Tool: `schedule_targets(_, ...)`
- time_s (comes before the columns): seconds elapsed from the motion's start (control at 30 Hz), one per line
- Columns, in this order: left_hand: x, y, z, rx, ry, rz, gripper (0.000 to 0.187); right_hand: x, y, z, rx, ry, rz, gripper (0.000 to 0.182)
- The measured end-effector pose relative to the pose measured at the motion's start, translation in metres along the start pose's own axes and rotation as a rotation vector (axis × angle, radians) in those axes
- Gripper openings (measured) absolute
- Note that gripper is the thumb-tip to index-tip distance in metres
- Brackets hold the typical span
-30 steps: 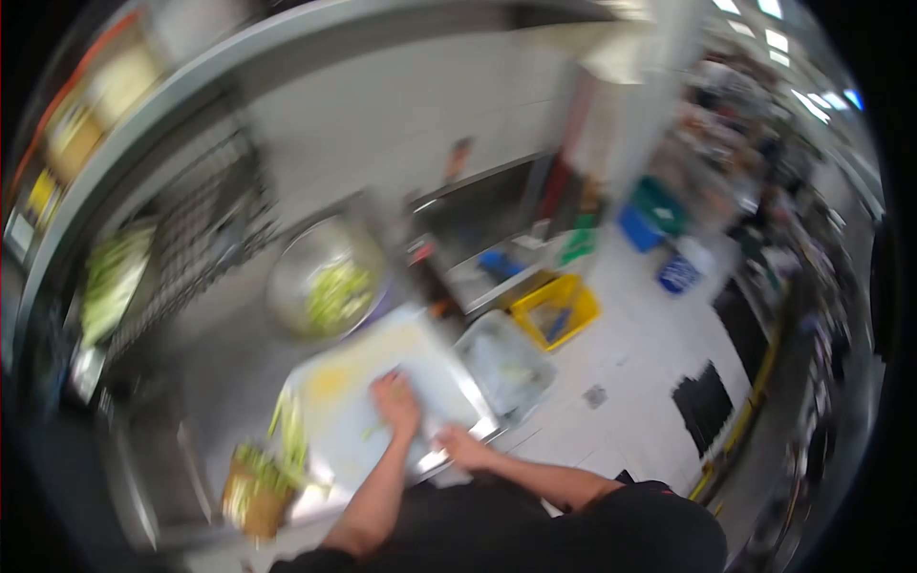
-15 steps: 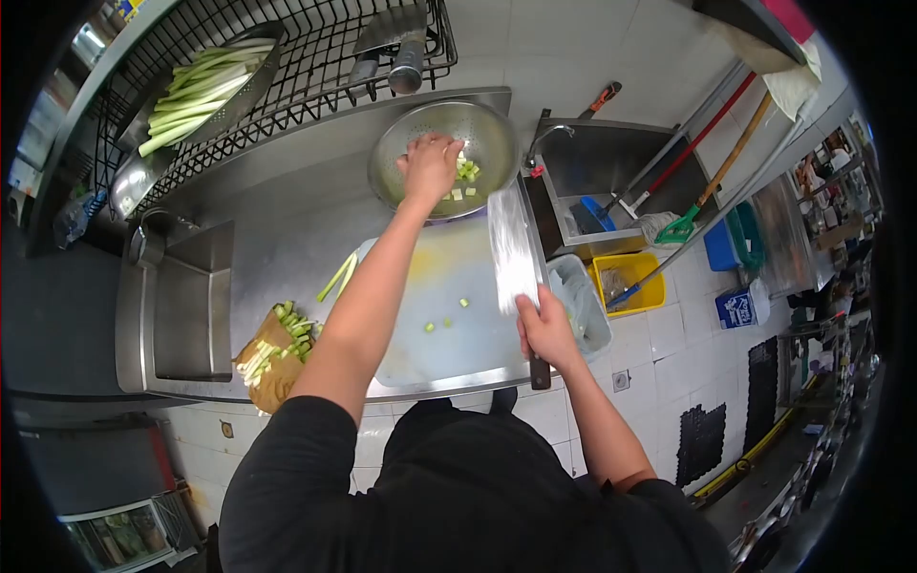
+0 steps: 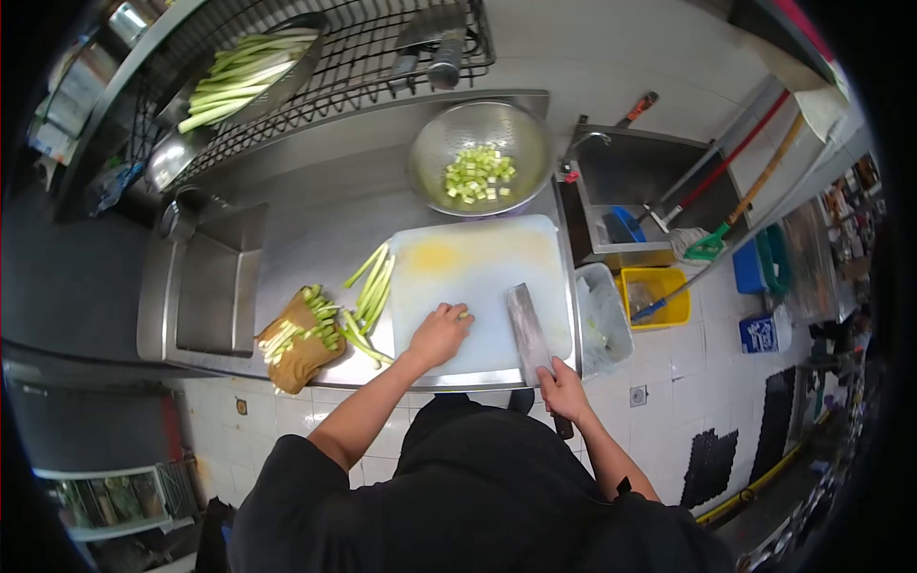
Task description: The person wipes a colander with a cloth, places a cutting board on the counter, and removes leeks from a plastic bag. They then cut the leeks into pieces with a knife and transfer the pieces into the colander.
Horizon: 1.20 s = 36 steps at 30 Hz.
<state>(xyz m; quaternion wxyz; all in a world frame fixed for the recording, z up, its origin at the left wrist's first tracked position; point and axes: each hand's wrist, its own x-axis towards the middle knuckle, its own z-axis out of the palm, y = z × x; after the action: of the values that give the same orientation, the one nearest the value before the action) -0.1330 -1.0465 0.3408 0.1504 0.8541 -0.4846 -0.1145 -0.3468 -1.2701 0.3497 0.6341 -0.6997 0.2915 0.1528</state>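
Note:
My left hand [image 3: 441, 334] is over the cutting board [image 3: 478, 248], its fingers curled with a small green vegetable piece [image 3: 464, 314] showing at the tips. My right hand [image 3: 564, 390] grips the dark handle of a cleaver [image 3: 527, 329], its broad blade lying along the board's right side. Beyond the board stands a perforated metal colander [image 3: 435, 177] holding chopped pale green pieces [image 3: 478, 174]. Long green stalks [image 3: 374, 296] lie at the board's left edge. Farther left, more cut stalks [image 3: 323, 320] rest in a brown wrapper [image 3: 310, 361].
A steel sink [image 3: 220, 296] is at the left of the counter. On the wire rack [image 3: 358, 72] above sit a bowl of stalks [image 3: 244, 76] and another cleaver [image 3: 430, 27]. A lined bin [image 3: 604, 320] and a yellow bucket [image 3: 664, 304] stand at the right.
My left hand has come out of the colander and down onto the board, where it has closed on a green piece. The cleaver has lowered toward the board. The view has shifted slightly.

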Motion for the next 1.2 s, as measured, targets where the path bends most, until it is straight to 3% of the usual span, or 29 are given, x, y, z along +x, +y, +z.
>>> schedule_targets(0.07, -0.015, -0.001, 0.010, 0.003, 0.040, -0.081, 0.032, 0.005, -0.001, 0.003, -0.456, 0.209, -0.380, 0.021)
schedule_targets(0.27, -0.015, 0.001, 0.027, -0.111, 0.247, -0.180, 0.029, 0.035, -0.056, 0.010, -0.688, 0.351, -0.526, 0.017)
schedule_targets(0.37, 0.027, 0.004, -0.020, -0.225, 0.481, -0.184, 0.023, 0.065, -0.073, 0.013, -0.725, 0.361, -0.534, 0.018)
schedule_targets(0.47, 0.098, -0.006, -0.085, -0.308, 0.762, -0.091, 0.023, 0.081, -0.068, 0.016, -0.822, 0.302, -0.413, 0.018)
schedule_targets(0.53, 0.145, -0.022, -0.120, -0.285, 0.794, -0.089, 0.025, 0.075, -0.068, 0.019, -0.833, 0.294, -0.278, 0.023)
schedule_targets(0.6, 0.175, -0.040, -0.148, -0.246, 0.654, -0.102, 0.027, 0.066, -0.068, 0.018, -0.839, 0.296, -0.230, 0.023)
schedule_targets(0.73, 0.161, -0.049, -0.192, -0.106, 0.777, 0.026, 0.023, 0.050, -0.066, 0.011, -0.857, 0.276, -0.121, 0.024)
schedule_targets(0.8, 0.121, -0.053, -0.212, -0.108, 0.422, -0.040, 0.016, 0.050, -0.057, 0.013, -0.863, 0.270, -0.111, 0.026)
schedule_targets(0.83, 0.100, -0.065, -0.208, -0.118, 0.296, 0.037, 0.013, 0.051, -0.054, 0.015, -0.866, 0.246, -0.120, 0.027)
schedule_targets(0.87, 0.074, -0.067, -0.206, -0.080, 0.041, -0.070, 0.016, 0.054, -0.052, 0.011, -0.868, 0.244, -0.126, 0.028)
schedule_targets(0.9, 0.048, -0.101, -0.174, 0.048, -0.122, -0.042, 0.019, 0.056, -0.048, 0.012, -0.867, 0.217, -0.132, 0.029)
schedule_targets(0.93, 0.018, -0.125, -0.143, 0.041, -0.382, -0.223, 0.019, 0.054, -0.045, 0.014, -0.860, 0.229, -0.124, 0.029)
schedule_targets(0.97, -0.005, -0.094, -0.152, -0.074, -0.626, -0.526, 0.020, 0.049, -0.049, 0.012, -0.856, 0.212, -0.140, 0.030)
schedule_targets(1.0, -0.040, -0.132, -0.104, 0.080, -0.641, -0.285, 0.023, 0.057, -0.038, 0.012, -0.815, 0.214, -0.178, 0.029)
schedule_targets(1.03, -0.075, -0.122, -0.091, 0.157, -0.453, -0.137, 0.027, 0.065, -0.018, 0.014, -0.757, 0.273, -0.293, 0.029)
schedule_targets(1.07, -0.090, -0.122, -0.079, 0.154, -0.429, -0.177, 0.028, 0.073, -0.012, 0.015, -0.756, 0.251, -0.287, 0.029)
schedule_targets(1.1, -0.099, -0.133, -0.064, 0.295, -0.448, -0.007, 0.029, 0.067, -0.021, 0.014, -0.771, 0.245, -0.287, 0.031)
schedule_targets(1.13, -0.110, -0.143, -0.058, 0.285, -0.305, 0.202, 0.028, 0.064, -0.029, 0.013, -0.751, 0.228, -0.238, 0.031)
schedule_targets(1.17, -0.111, -0.141, -0.056, 0.377, -0.339, 0.138, 0.025, 0.062, -0.035, 0.012, -0.730, 0.195, -0.201, 0.031)
schedule_targets(1.2, -0.113, -0.155, -0.047, 0.415, -0.364, 0.215, 0.025, 0.059, -0.038, 0.009, -0.715, 0.255, -0.190, 0.031)
